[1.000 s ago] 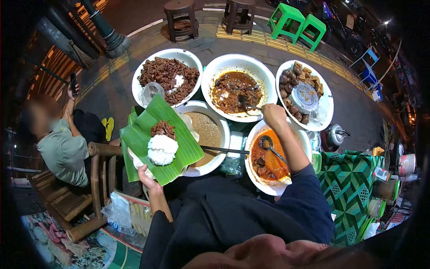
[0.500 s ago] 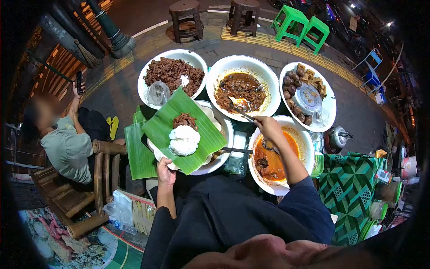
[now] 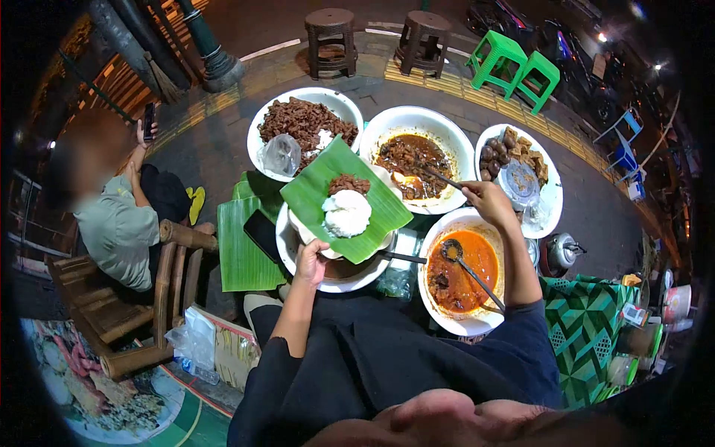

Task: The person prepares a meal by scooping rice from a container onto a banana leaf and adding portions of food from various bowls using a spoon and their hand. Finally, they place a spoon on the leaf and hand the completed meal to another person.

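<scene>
My left hand (image 3: 311, 262) grips the near edge of a pale plate (image 3: 299, 228), which a banana leaf (image 3: 391, 216) mostly covers. On the leaf sit a mound of white rice (image 3: 346, 214) and some brown shredded food (image 3: 348, 184). My right hand (image 3: 488, 201) is closed round the dark handle of a spoon (image 3: 445, 177); its head is down in the brown stew (image 3: 406, 153) of the middle bowl (image 3: 463, 141). The plate's far right side overlaps that bowl's near left rim. Below my right forearm, a black ladle (image 3: 473, 272) rests in a bowl of orange broth (image 3: 488, 246).
At the back left is a bowl of brown shredded food (image 3: 309, 123); right, a bowl of eggs and tofu (image 3: 555, 194). A phone (image 3: 261, 235) lies by banana leaves (image 3: 249, 264). A seated person (image 3: 115, 231) is left, a kettle (image 3: 564, 252) right, stools (image 3: 495, 58) beyond.
My left hand has brought the plate rightward, closer to the middle bowl. The spoon has shifted within the stew. The phone and the broth ladle now show more fully. The whole view has shifted slightly.
</scene>
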`<state>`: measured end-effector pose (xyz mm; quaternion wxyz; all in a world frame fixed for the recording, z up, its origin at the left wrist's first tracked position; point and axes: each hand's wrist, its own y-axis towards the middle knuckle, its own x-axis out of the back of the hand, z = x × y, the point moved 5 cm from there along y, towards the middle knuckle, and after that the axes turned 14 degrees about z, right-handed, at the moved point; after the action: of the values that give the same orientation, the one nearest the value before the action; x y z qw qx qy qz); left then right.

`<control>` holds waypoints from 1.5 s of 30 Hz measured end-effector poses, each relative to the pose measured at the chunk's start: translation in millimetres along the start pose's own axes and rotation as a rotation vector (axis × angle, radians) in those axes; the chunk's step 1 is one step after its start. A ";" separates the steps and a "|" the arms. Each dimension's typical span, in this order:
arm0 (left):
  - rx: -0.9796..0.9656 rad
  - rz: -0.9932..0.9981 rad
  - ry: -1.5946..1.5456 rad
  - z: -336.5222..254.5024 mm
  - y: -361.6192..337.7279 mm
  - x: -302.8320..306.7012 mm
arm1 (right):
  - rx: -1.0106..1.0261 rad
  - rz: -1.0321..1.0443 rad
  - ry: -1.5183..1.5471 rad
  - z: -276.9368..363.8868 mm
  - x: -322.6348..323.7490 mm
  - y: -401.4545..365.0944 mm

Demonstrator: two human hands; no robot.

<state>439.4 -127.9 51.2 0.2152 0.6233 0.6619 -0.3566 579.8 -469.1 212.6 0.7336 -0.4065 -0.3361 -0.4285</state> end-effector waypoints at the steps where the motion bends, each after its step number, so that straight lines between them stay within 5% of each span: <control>1: -0.011 0.014 0.002 1.4 4.3 -3.1 | 0.013 -0.010 0.017 9.8 8.2 -6.9; 10: -0.104 -0.053 -0.162 5.7 10.5 -9.9 | 0.204 -0.133 -0.257 77.5 -22.7 -60.6; 16: -0.123 -0.032 -0.181 -4.9 2.9 -18.5 | 0.309 -0.418 -0.286 83.4 -24.7 -71.0; 19: -0.131 -0.015 -0.186 -4.7 4.9 -14.2 | 0.299 -0.299 -0.287 79.5 -37.2 -66.5; 24: -0.190 -0.001 -0.187 -16.3 -2.0 -4.8 | 0.251 -0.238 0.225 57.5 0.0 -51.8; 28: -0.226 -0.073 -0.142 -35.1 -16.1 16.2 | 0.111 -0.289 -0.187 13.3 4.2 -22.6; 33: -0.262 -0.083 -0.141 -48.8 -32.8 46.9 | -0.201 0.040 -0.665 -13.7 -35.2 31.8; 40: -0.288 -0.148 -0.092 -65.6 -49.9 35.9 | -0.089 0.158 -0.427 -1.9 -48.0 58.9; 45: -0.307 -0.163 -0.067 -66.0 -51.4 39.2 | 0.043 -0.080 -0.215 -6.4 -78.4 46.6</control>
<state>394.5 -51.1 76.3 0.2999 0.5151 0.7495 -0.2880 590.9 -432.7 129.4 0.6844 -0.4205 -0.4379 -0.4039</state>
